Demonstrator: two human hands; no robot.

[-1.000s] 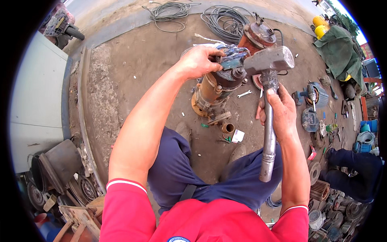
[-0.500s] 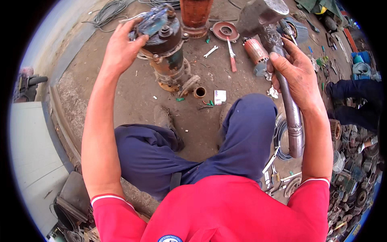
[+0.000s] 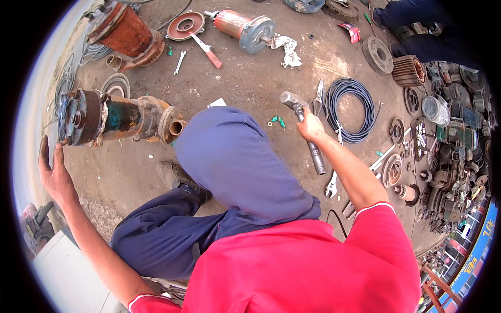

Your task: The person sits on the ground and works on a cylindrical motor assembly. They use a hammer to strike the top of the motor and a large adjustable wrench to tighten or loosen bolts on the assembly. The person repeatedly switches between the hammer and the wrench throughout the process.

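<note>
At the far left stands a dirty, rusty pump body [image 3: 123,119] with greenish-blue patches and a dark upper end. My left hand [image 3: 56,175] is at that upper end, its fingers stretched out and their tips at the edge; I cannot tell how firmly they touch. A clear bluish wrap [image 3: 63,116] covers the end. In my right hand [image 3: 311,127] is a hammer [image 3: 317,156], gripped by its dark metal handle close to the head, out to my right above the ground.
Beyond the pump are a rusty orange housing [image 3: 128,39], a red-handled tool [image 3: 210,55], a wrench [image 3: 180,62] and a red rotor [image 3: 232,25]. Coiled dark cable [image 3: 353,109] and an adjustable wrench [image 3: 331,185] lie at right, near heaped metal parts [image 3: 443,172]. Another person's dark trousers [image 3: 417,18] show upper right.
The view has swung to the right. My right hand has lowered the hammer away from me. My left hand has loosened from around the wrapped pump top to fingertips at its edge.
</note>
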